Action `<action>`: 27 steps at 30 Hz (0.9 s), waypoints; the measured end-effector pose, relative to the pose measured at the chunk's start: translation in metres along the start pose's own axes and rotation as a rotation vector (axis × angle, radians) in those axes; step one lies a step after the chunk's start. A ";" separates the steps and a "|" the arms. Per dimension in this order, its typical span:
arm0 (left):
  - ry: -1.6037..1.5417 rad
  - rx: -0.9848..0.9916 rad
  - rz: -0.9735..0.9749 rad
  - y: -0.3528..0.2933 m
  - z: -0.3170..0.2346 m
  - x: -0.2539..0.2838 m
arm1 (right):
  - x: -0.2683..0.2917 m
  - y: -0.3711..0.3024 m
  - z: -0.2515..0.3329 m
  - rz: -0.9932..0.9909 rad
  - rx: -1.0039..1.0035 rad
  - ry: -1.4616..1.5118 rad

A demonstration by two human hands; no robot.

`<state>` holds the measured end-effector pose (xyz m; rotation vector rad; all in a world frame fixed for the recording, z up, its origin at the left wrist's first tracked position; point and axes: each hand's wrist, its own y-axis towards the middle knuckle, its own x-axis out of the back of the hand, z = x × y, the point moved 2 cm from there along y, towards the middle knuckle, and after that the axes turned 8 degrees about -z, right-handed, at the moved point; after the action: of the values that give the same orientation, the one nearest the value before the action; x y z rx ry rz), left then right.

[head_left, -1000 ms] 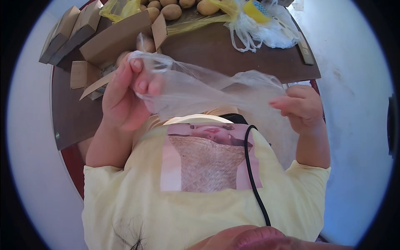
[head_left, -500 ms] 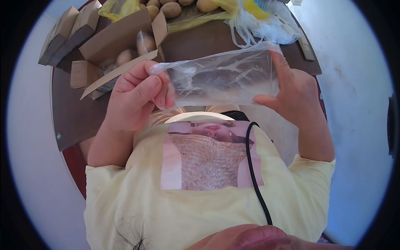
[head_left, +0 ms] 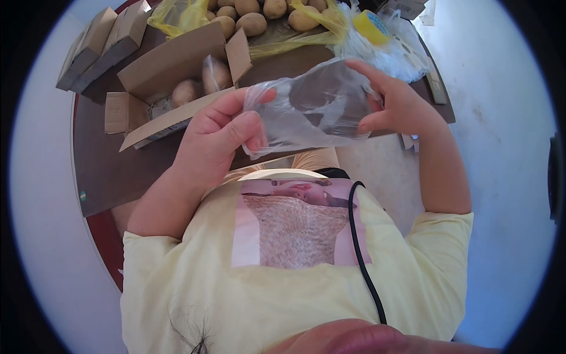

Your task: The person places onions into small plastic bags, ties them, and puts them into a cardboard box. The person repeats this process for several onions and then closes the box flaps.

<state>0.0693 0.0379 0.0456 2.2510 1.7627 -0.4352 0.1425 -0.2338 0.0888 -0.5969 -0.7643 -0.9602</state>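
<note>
A clear, thin plastic bag (head_left: 318,106) stretches between my two hands above the table's near edge. My left hand (head_left: 221,130) is closed on its left end, thumb pressed against the bunched film. At the right end, my right hand (head_left: 398,106) has its index finger and thumb spread apart against the film. Nothing shows inside the bag. Left of it, an open cardboard box (head_left: 132,112) holds a bare potato (head_left: 186,93) and a potato in clear film (head_left: 216,75).
Several potatoes (head_left: 252,23) lie on a yellow plastic bag (head_left: 295,42) at the far side of the brown table (head_left: 112,177). White plastic bags (head_left: 407,62) and a yellow tape roll (head_left: 371,28) sit at the far right. Closed cardboard boxes (head_left: 121,32) stand far left.
My hands have come closer together, the left one shifting right. The bag has gone from stretched flat to slacker and more puffed out.
</note>
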 end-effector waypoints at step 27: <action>0.121 0.204 0.048 0.007 0.011 0.001 | -0.059 0.231 0.071 -0.012 0.591 -0.911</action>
<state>0.0759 0.0332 0.0351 2.5032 1.7901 -0.4989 0.3045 -0.0475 0.0579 -0.4859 -1.7835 -0.3860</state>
